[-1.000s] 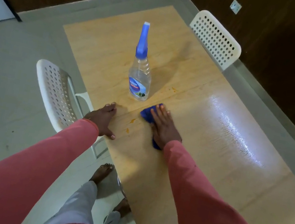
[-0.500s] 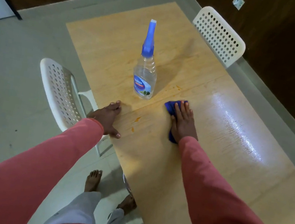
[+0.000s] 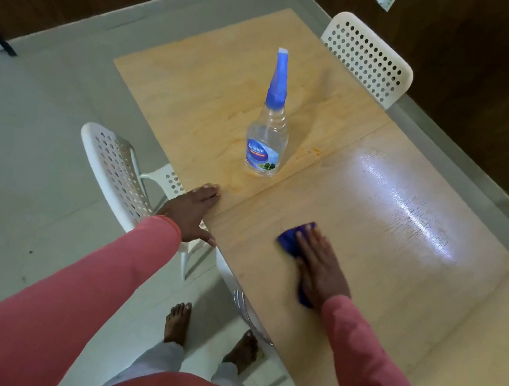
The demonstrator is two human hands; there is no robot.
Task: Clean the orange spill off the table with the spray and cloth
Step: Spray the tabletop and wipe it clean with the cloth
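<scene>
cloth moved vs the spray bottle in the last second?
Yes. The blue cloth, under the right hand, has slid right and toward the person, away from the spray bottle.

You're seeing a dim room with dark walls; a bright glare streak lies on the table [image 3: 412,214] at right. Wide-angle bending curves the edges, and your sleeves look soft.

The bottle [image 3: 266,140] stood on the counter [image 3: 394,319], behind the cloth [image 3: 292,242]. One chair [image 3: 118,168] sat left, another [image 3: 368,59] behind.
</scene>
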